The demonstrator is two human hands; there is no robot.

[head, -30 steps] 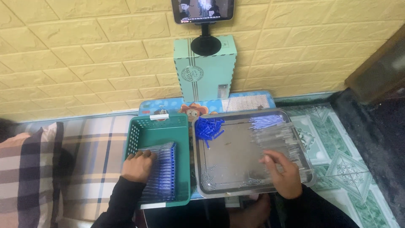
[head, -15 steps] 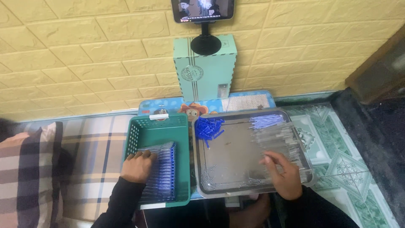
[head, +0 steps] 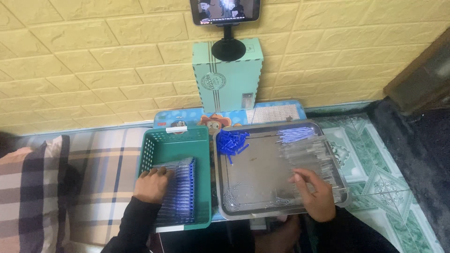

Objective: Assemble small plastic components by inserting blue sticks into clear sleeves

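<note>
My left hand (head: 152, 184) rests inside a green plastic basket (head: 159, 140), its fingers on a stack of clear pens with blue tips (head: 180, 192). My right hand (head: 315, 193) lies in a metal tray (head: 255, 168), fingertips at a pile of clear plastic tubes (head: 309, 154); whether it pinches one is unclear. A heap of blue caps (head: 232, 142) sits in the tray's far left corner. Blue refills (head: 296, 134) lie along its far edge. Small metal springs (head: 236, 199) are scattered near its front edge.
A teal cardboard box (head: 228, 77) stands against the yellow brick-pattern wall (head: 93, 56), with a phone (head: 225, 9) on a stand above it. A plaid cushion (head: 33, 187) lies at left. Green patterned flooring (head: 384, 178) spreads at right.
My right hand has slid a little left and forward across the tray toward the clear tubes. The left hand stays on the pens in the basket.
</note>
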